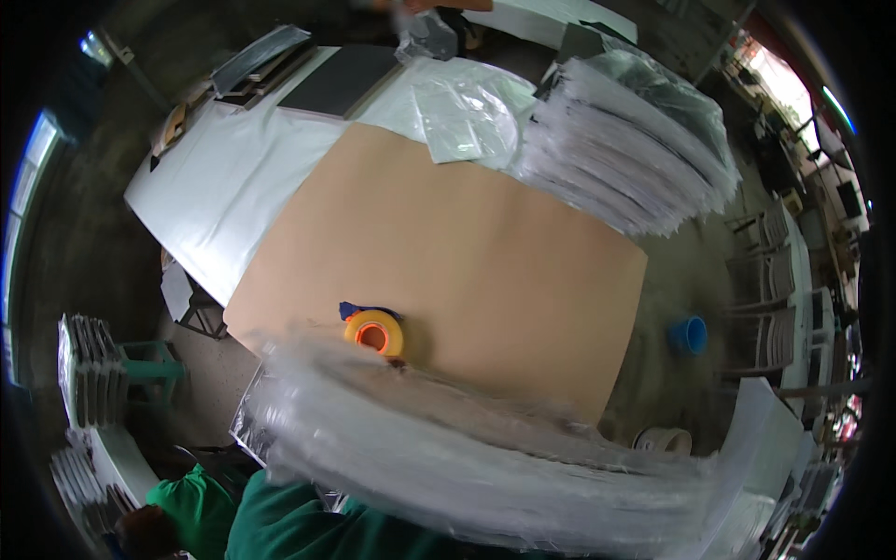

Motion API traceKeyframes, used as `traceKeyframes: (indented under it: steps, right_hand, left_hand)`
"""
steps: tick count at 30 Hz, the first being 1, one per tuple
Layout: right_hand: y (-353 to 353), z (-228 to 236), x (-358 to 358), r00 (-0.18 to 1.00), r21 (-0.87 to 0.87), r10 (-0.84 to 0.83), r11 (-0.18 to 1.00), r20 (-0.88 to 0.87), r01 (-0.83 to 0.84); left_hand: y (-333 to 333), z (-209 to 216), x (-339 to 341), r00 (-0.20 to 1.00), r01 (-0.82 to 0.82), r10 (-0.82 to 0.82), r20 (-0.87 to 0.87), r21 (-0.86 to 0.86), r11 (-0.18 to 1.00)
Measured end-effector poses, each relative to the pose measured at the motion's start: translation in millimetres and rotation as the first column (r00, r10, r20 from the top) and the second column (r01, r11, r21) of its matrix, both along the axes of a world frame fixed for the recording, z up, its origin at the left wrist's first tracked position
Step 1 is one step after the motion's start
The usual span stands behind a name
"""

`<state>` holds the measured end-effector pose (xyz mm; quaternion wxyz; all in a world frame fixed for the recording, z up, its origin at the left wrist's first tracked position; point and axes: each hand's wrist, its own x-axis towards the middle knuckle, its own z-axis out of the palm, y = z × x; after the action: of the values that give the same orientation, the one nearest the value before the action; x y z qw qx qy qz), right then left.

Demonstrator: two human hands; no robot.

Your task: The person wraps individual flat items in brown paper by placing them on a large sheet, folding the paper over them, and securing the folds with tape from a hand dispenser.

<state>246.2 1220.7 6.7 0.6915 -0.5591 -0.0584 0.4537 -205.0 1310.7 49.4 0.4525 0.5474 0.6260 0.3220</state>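
A wide bundle of clear plastic-wrapped flat pieces [467,448] stretches across the front, smeared by motion. It overlaps the near edge of a large brown sheet [448,243]. My green sleeve [299,518] shows at its lower left. Neither of my hands can be made out, since the bundle and blur cover that area; how the fingers are placed is hidden. Just beyond the bundle, a yellow tape roll in a dispenser with a blue part [373,329] lies on the brown sheet.
A white-covered table [215,177] bears a stack of plastic-wrapped pieces [625,140], clear plastic bags [467,112] and a dark panel [341,79]. Across it, a person's arm [471,4] shows. Another person in green [191,504] is lower left. A blue bucket [689,334] stands right.
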Motion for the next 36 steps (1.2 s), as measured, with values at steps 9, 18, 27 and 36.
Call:
traceKeyframes:
  steps: [9, 18, 27, 36]
  right_hand:
    - [103, 79, -56, 0.958, -0.253, -0.226, 0.930, 0.178, 0.267]
    - [168, 2, -33, 0.768, -0.775, 0.508, 0.631, 0.391, -0.023]
    - [176, -13, -47, 0.686, -0.800, 0.589, 0.600, 0.427, -0.018]
    - [184, -21, -66, 0.665, -0.793, 0.558, 0.603, 0.496, 0.085]
  left_hand:
    - [76, 64, 67, 0.928, -0.334, 0.331, -0.172, 0.009, 0.942]
    - [120, 9, 67, 0.924, -0.217, 0.186, -0.333, -0.056, 0.975]
    - [-13, -41, -62, 0.502, 0.037, 0.031, -0.864, 0.058, 0.998]
    - [49, -57, -339, 0.080, -0.445, 0.357, -0.931, 0.287, 0.848]
